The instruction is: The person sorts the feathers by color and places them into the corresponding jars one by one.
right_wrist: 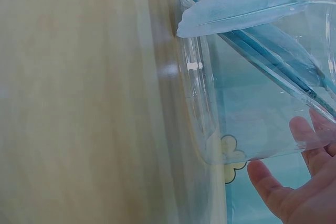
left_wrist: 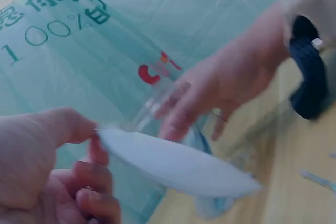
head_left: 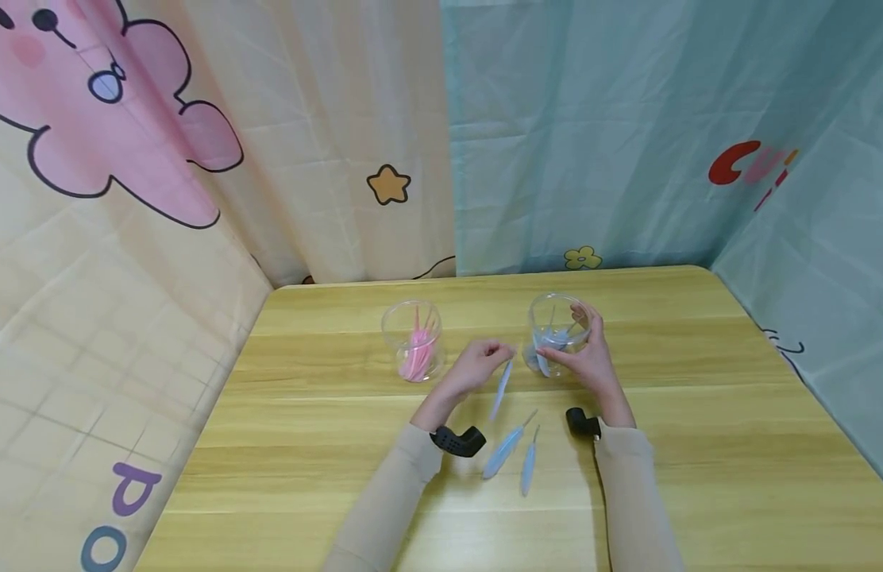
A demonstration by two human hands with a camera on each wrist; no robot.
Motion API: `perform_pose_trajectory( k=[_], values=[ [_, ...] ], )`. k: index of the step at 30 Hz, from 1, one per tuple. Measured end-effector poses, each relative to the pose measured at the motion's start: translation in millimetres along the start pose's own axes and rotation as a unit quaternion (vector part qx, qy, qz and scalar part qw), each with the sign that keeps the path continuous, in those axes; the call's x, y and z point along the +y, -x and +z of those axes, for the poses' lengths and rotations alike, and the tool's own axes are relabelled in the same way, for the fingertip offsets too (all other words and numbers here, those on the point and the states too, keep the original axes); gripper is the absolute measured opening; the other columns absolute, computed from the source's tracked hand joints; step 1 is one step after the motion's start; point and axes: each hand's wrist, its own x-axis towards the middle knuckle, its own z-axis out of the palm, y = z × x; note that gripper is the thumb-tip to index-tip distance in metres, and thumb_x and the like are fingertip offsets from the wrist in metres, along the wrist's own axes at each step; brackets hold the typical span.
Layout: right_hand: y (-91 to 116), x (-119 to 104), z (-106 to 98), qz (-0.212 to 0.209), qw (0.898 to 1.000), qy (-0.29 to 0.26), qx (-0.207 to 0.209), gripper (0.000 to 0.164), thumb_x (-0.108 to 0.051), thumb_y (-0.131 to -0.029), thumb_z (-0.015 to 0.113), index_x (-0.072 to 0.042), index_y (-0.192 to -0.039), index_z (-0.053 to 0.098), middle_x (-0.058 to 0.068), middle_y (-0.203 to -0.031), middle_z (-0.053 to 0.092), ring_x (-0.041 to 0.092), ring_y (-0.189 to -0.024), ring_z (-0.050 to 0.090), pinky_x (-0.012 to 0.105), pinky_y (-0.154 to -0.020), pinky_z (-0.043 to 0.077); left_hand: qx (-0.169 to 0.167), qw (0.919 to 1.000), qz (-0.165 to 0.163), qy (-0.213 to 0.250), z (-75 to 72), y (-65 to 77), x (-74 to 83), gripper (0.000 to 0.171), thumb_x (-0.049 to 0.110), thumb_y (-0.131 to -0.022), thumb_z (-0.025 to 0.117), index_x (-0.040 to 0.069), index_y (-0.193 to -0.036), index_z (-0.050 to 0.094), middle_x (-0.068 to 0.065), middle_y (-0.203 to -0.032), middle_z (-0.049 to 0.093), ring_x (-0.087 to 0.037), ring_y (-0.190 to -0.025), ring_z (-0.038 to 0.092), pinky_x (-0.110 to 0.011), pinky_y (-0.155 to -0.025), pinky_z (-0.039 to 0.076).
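Between thumb and fingertips my left hand [head_left: 477, 365] pinches a pale blue feather [head_left: 502, 389] by one end. The feather slants down over the table just left of the right-hand clear cup [head_left: 530, 319], and its broad vane fills the middle of the left wrist view. My right hand [head_left: 593, 357] holds that cup, thumb at the near side and fingers round the far right side. Several blue feathers [right_wrist: 236, 11] stand inside, seen through the wall in the right wrist view. Two more blue feathers, one [head_left: 504, 453] beside another [head_left: 530, 469], lie on the wood between my forearms.
A second clear cup [head_left: 391, 326] with several pink feathers [head_left: 416, 357] stands to the left of my left hand. The wooden table [head_left: 284, 445] meets printed curtains [head_left: 327, 159] at the back and sides. A black wrist camera [head_left: 459, 442] sits on each wrist.
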Motion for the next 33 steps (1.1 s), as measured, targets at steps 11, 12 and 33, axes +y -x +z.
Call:
perform_pose_trajectory(
  k=[11,12,33],
  values=[
    [2,2,1,0.017,1.000,0.006,-0.005,0.106,-0.020,-0.068,0.087,-0.012,-0.147,0.017,0.014,-0.147,0.028,0.034,-0.135,0.023,0.062,-0.106,0.012,0.144,0.9599,0.157,0.182,20.7,-63.5,46.6,0.027,0.018,-0.101,0.047,-0.007,-0.108,0.055,-0.004,-0.088,0.052,-0.011,-0.081,0.045,-0.022,-0.073,0.039],
    [2,1,1,0.018,1.000,0.007,-0.004,0.106,-0.021,-0.068,0.087,-0.013,-0.147,0.017,0.014,-0.147,0.028,0.034,-0.135,0.022,0.062,-0.106,0.011,0.160,0.9534,0.169,0.192,23.9,-67.9,47.7,0.027,0.018,-0.101,0.047,-0.006,-0.108,0.055,-0.007,-0.089,0.052,-0.010,-0.081,0.046,-0.022,-0.073,0.040],
    [-1,0,2,-0.007,1.000,0.000,0.004,0.103,-0.012,-0.068,0.087,-0.009,-0.146,0.019,0.016,-0.146,0.030,0.035,-0.134,0.024,0.060,-0.106,0.014,0.225,0.9579,0.176,0.026,34.7,-62.2,-3.1,0.017,0.020,-0.094,0.061,0.004,-0.098,0.063,0.003,-0.084,0.049,-0.008,-0.074,0.043,-0.021,-0.063,0.033]
  ],
)
